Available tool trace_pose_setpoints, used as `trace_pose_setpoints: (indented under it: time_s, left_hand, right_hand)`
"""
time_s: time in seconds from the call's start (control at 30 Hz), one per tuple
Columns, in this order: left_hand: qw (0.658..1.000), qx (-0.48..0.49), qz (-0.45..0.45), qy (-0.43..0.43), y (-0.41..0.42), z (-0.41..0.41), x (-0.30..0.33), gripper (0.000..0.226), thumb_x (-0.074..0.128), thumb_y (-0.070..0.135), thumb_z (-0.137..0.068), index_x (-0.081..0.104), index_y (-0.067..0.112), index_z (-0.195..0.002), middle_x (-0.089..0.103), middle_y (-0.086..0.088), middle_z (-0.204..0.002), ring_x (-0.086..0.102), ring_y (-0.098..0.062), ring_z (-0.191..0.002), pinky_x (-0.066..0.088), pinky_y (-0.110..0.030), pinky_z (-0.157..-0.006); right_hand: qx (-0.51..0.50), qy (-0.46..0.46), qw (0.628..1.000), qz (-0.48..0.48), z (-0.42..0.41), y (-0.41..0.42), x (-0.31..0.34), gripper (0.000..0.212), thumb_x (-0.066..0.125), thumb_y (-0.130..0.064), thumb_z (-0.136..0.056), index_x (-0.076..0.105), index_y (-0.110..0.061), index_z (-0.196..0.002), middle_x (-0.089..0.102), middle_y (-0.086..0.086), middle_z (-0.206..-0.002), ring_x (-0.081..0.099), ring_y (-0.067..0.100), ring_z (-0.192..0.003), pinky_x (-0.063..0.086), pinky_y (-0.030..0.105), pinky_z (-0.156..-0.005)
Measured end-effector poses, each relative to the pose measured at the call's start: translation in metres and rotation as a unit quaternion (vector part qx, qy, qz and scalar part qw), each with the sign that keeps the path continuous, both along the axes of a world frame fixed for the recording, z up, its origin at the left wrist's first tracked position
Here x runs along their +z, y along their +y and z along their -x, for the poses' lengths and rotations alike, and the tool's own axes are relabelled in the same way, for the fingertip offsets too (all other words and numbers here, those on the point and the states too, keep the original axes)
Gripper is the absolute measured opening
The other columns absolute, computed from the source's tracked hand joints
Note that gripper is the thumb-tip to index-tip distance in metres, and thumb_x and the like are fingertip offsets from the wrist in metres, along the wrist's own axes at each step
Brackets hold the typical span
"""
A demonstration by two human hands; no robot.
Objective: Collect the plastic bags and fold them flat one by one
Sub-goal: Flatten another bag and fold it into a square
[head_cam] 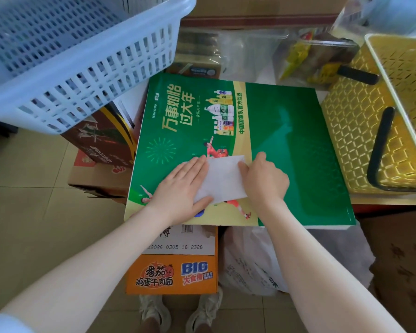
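A white plastic bag, folded into a small flat rectangle, lies on a green printed board that serves as a work surface. My left hand lies flat with straight fingers on the bag's left part. My right hand has its fingers curled at the bag's right edge, pinching it. More crumpled white plastic bags sit on the floor below the board's front edge.
A blue-white slotted basket stands at the upper left, and a yellow basket with black handles at the right. Cardboard boxes, one orange, sit under the board. Clear bags with snacks lie behind it. My shoes show at the bottom.
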State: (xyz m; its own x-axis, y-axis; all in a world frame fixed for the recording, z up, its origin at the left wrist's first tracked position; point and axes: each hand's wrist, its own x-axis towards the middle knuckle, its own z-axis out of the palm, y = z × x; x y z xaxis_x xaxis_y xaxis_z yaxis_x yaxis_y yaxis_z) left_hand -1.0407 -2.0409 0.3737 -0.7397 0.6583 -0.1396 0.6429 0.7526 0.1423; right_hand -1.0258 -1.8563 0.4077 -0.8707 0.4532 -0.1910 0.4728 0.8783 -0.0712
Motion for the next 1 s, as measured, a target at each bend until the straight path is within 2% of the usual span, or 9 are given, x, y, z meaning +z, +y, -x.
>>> trace_pose_setpoints:
  time_s: [0.1, 0.2, 0.33, 0.43, 0.5, 0.67, 0.77, 0.83, 1.0]
  left_hand:
    - [1.000, 0.003, -0.009, -0.004, 0.000, -0.002, 0.001, 0.078, 0.028, 0.057, -0.087, 0.030, 0.000, -0.141, 0.026, -0.015, -0.150, 0.026, -0.028, -0.138, 0.007, -0.033, -0.112]
    - [1.000, 0.001, -0.013, 0.001, 0.000, -0.003, 0.003, 0.079, 0.030, 0.057, -0.086, 0.035, -0.002, -0.139, 0.033, -0.017, -0.147, 0.032, -0.029, -0.136, 0.012, -0.034, -0.111]
    - [1.000, -0.004, 0.013, -0.004, 0.000, -0.002, 0.003, 0.083, 0.019, 0.061, -0.087, 0.024, 0.000, -0.143, 0.021, -0.015, -0.152, 0.021, -0.027, -0.140, 0.004, -0.032, -0.113]
    - [1.000, -0.013, 0.021, -0.008, -0.001, -0.001, 0.005, 0.097, -0.004, 0.073, -0.077, 0.000, 0.006, -0.147, -0.006, -0.009, -0.155, -0.003, -0.021, -0.144, -0.013, -0.027, -0.112]
    - [0.999, 0.005, 0.026, -0.021, 0.003, -0.002, 0.010, 0.106, -0.020, 0.076, -0.067, -0.005, 0.008, -0.147, -0.012, -0.008, -0.155, -0.009, -0.019, -0.143, -0.016, -0.026, -0.111]
    - [0.997, 0.073, 0.009, -0.012, 0.048, 0.004, 0.022, 0.065, 0.011, 0.047, -0.096, 0.001, 0.009, -0.148, -0.005, -0.008, -0.156, -0.006, -0.019, -0.143, -0.008, -0.032, -0.114]
    - [0.999, 0.024, -0.026, -0.001, 0.058, 0.003, 0.010, 0.078, -0.012, 0.049, -0.081, 0.004, 0.011, -0.148, 0.000, -0.005, -0.157, -0.002, -0.018, -0.144, -0.015, -0.028, -0.110]
    - [1.000, 0.015, -0.010, 0.002, 0.048, 0.000, 0.003, 0.080, -0.015, 0.048, -0.079, 0.001, 0.011, -0.148, -0.002, -0.006, -0.157, -0.003, -0.018, -0.144, -0.018, -0.026, -0.108]
    - [0.998, 0.055, 0.004, -0.014, 0.012, -0.006, 0.005, 0.063, 0.014, 0.043, -0.098, -0.007, 0.010, -0.147, -0.013, -0.006, -0.155, -0.010, -0.017, -0.143, -0.015, -0.027, -0.110]
  right_hand:
    - [0.188, 0.208, 0.960, -0.028, -0.013, -0.014, -0.012, 0.031, 0.043, -0.016, -0.087, 0.057, 0.001, -0.108, 0.058, 0.019, -0.119, 0.045, 0.033, -0.113, 0.037, 0.042, -0.094]
    - [0.318, 0.159, 0.933, 0.058, -0.016, -0.031, -0.026, 0.049, 0.032, -0.026, -0.092, 0.050, -0.002, -0.130, 0.045, 0.013, -0.142, 0.038, 0.029, -0.134, 0.025, 0.038, -0.109]
    - [0.303, 0.065, 0.951, 0.024, -0.016, -0.022, -0.037, 0.062, 0.019, -0.042, -0.094, 0.038, -0.010, -0.142, 0.038, 0.006, -0.148, 0.034, 0.023, -0.138, 0.016, 0.040, -0.111]
    - [0.271, 0.020, 0.962, 0.008, -0.017, 0.000, -0.033, 0.074, -0.006, -0.048, -0.085, 0.009, -0.017, -0.150, 0.008, -0.002, -0.158, 0.007, 0.016, -0.146, 0.000, 0.037, -0.115]
    - [0.254, -0.006, 0.967, 0.010, -0.019, 0.009, -0.031, 0.079, -0.015, -0.049, -0.078, -0.002, -0.019, -0.150, -0.003, -0.006, -0.158, -0.003, 0.013, -0.146, -0.003, 0.037, -0.116]
    - [0.248, -0.016, 0.968, 0.025, -0.019, 0.009, -0.032, 0.081, -0.017, -0.050, -0.075, -0.007, -0.020, -0.149, -0.011, -0.006, -0.157, -0.008, 0.013, -0.145, -0.003, 0.036, -0.116]
    - [0.257, -0.018, 0.966, 0.019, -0.019, 0.012, -0.033, 0.081, -0.016, -0.050, -0.076, -0.005, -0.019, -0.149, -0.010, -0.005, -0.158, -0.007, 0.014, -0.145, -0.002, 0.037, -0.116]
    - [0.261, -0.017, 0.965, 0.023, -0.019, 0.013, -0.034, 0.080, -0.016, -0.051, -0.076, -0.006, -0.019, -0.149, -0.009, -0.005, -0.158, -0.007, 0.014, -0.145, -0.002, 0.036, -0.116]
    - [0.254, -0.022, 0.966, 0.036, -0.020, 0.016, -0.032, 0.071, -0.011, -0.049, -0.083, -0.010, -0.021, -0.149, -0.012, -0.008, -0.157, -0.010, 0.011, -0.145, -0.004, 0.036, -0.116]
